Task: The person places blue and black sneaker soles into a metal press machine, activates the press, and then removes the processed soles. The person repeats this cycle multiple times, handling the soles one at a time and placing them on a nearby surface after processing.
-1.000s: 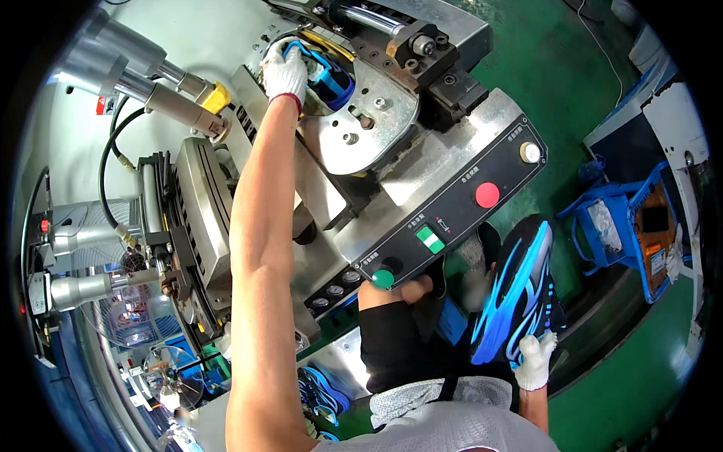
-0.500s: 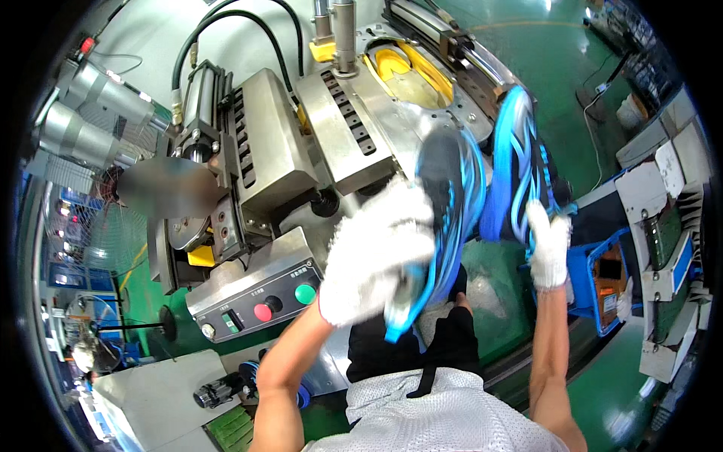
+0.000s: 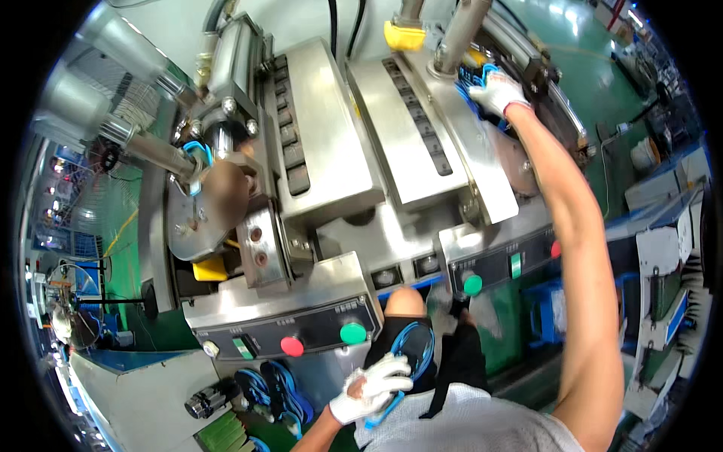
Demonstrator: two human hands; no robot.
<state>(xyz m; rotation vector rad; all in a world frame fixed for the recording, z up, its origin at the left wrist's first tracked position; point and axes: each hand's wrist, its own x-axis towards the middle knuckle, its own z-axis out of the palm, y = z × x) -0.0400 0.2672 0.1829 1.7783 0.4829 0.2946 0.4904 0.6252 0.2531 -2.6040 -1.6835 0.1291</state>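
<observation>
My left hand [image 3: 374, 388] is low in front of my lap, its white-gloved fingers closed round a black shoe with bright blue trim [image 3: 413, 348]. Stretched out to the far right, my right hand [image 3: 498, 92], also gloved, grips another blue and black shoe [image 3: 468, 89]. That shoe lies at the right-hand station of the metal press machine [image 3: 482, 173], beside an upright steel rod; the hand covers much of it. Blue trim [image 3: 197, 154] of what seems a further shoe shows at the left station, mostly hidden by the clamp parts.
Control panels with red and green buttons [image 3: 292, 346] line the machine's near side. More blue and black shoes [image 3: 277, 395] lie at the lower left beside a pale table [image 3: 143, 384]. A blue crate [image 3: 544, 309] stands on the right, near a rack [image 3: 666, 279].
My right hand has carried its shoe forward to the machine's right station. My left hand has drawn its shoe back toward my lap. The view has shifted.
</observation>
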